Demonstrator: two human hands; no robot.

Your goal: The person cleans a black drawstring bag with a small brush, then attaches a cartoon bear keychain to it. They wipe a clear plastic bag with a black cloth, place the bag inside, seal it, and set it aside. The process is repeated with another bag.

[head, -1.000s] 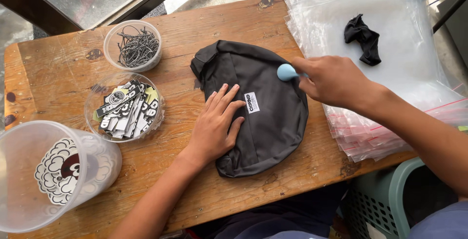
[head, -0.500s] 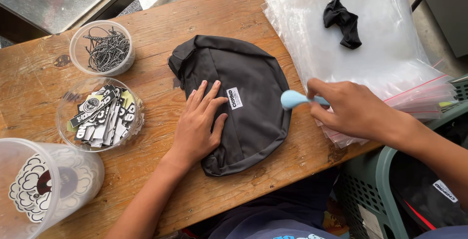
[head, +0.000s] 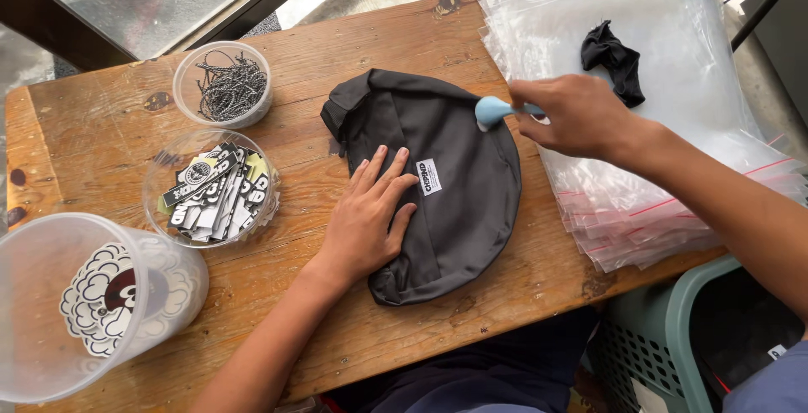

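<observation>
A dark grey half-round fabric bag [head: 459, 139] with a small white label lies flat on the wooden table [head: 353, 51]. My left hand [head: 370, 215] presses flat on the bag's left part, fingers spread. My right hand [head: 572, 114] grips a light blue tool [head: 490, 111] whose rounded end rests at the bag's upper right edge.
A stack of clear zip bags [head: 648, 152] lies at the right with a crumpled black cloth [head: 614, 59] on it. Clear tubs stand at the left: one of black cords [head: 225, 85], one of printed tags [head: 212, 190], a large one with a sticker [head: 84, 303]. A green basket [head: 673, 337] sits at the lower right.
My right hand has swept the blue tool across the bag's upper right part, down to the right edge and back up. My left hand has stayed flat on the bag.
</observation>
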